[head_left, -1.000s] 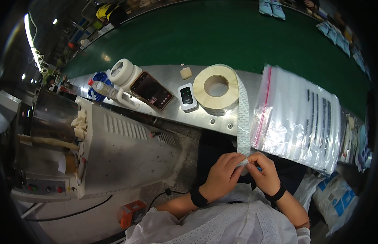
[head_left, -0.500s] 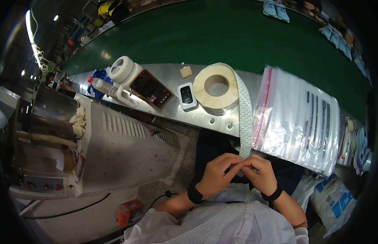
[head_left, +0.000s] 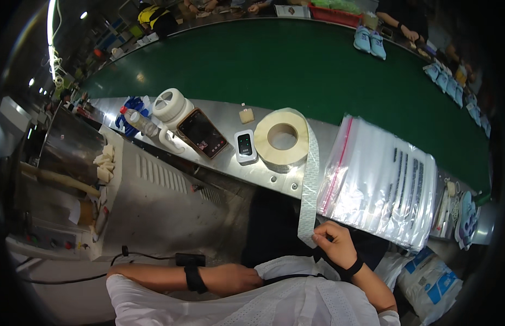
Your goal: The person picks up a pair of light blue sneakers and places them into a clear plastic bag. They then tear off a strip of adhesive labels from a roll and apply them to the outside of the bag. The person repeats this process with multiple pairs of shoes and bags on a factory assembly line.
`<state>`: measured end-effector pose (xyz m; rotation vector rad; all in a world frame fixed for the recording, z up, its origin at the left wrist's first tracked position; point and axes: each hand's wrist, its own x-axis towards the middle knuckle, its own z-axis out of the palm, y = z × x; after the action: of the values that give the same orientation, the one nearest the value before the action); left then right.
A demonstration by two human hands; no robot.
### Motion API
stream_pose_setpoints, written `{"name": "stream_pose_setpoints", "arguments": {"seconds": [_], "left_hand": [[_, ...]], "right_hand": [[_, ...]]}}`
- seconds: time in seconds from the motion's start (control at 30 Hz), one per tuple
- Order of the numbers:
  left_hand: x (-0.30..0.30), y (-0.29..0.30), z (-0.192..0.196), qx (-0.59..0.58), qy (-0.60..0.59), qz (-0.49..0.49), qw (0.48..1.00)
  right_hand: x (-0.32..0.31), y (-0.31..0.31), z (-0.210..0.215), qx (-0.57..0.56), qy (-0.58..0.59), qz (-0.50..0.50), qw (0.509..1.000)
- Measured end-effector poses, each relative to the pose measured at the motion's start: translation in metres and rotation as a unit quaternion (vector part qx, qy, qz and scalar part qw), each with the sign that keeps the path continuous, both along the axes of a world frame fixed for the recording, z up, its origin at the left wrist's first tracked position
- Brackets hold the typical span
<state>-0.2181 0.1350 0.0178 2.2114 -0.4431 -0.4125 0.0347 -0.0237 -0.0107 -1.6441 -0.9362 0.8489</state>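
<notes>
A wide roll of cream-coloured label tape (head_left: 266,149) stands on its side on the metal table edge. From it a patterned strip (head_left: 309,190) hangs down over the edge towards my body. My right hand (head_left: 337,247) pinches the strip's loose end between thumb and fingers. My left hand (head_left: 242,279) is drawn in against my white shirt (head_left: 220,309); its fingers are hidden in the cloth at my waist. Close to the strip, on the right, lies a stack of clear plastic bags (head_left: 377,185) with a pink seal line.
Left of the roll are a small white device (head_left: 245,148), a phone (head_left: 202,133) and a white jug (head_left: 172,106). A green conveyor belt (head_left: 236,65) runs beyond, with pale blue shoes (head_left: 370,42) on its far side. A metal machine (head_left: 160,201) stands at left.
My left hand has left the strip and moved left and down to my waist. My right hand still holds the strip's end, slightly lower. The whole view has shifted a little.
</notes>
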Motion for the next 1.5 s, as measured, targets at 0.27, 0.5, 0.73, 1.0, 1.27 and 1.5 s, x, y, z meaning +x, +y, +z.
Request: {"name": "stream_pose_setpoints", "arguments": {"seconds": [0.27,0.5,0.73,1.0,1.27,1.5], "left_hand": [[0.016,-0.027,-0.04,-0.104,0.04,0.075,0.991],[0.026,-0.031,-0.044,-0.072,0.05,0.123,0.989],[0.075,-0.044,-0.066,-0.114,0.01,0.233,0.966],[0.082,0.04,-0.021,0.097,-0.097,0.313,0.94],[0.106,0.001,-0.02,-0.149,-0.009,0.432,0.889],[0.126,-0.021,-0.022,-0.062,-0.124,0.431,0.891]], "right_hand": [[0.008,-0.005,-0.008,-0.036,0.089,-0.006,0.995],[0.016,-0.003,-0.006,-0.025,0.061,0.001,0.998],[0.016,0.005,-0.011,-0.039,0.068,0.002,0.997],[0.017,0.012,-0.015,-0.051,0.042,0.035,0.997],[0.018,0.015,0.007,-0.062,0.073,0.006,0.995],[0.014,0.011,0.006,-0.047,0.073,0.003,0.996]]}}
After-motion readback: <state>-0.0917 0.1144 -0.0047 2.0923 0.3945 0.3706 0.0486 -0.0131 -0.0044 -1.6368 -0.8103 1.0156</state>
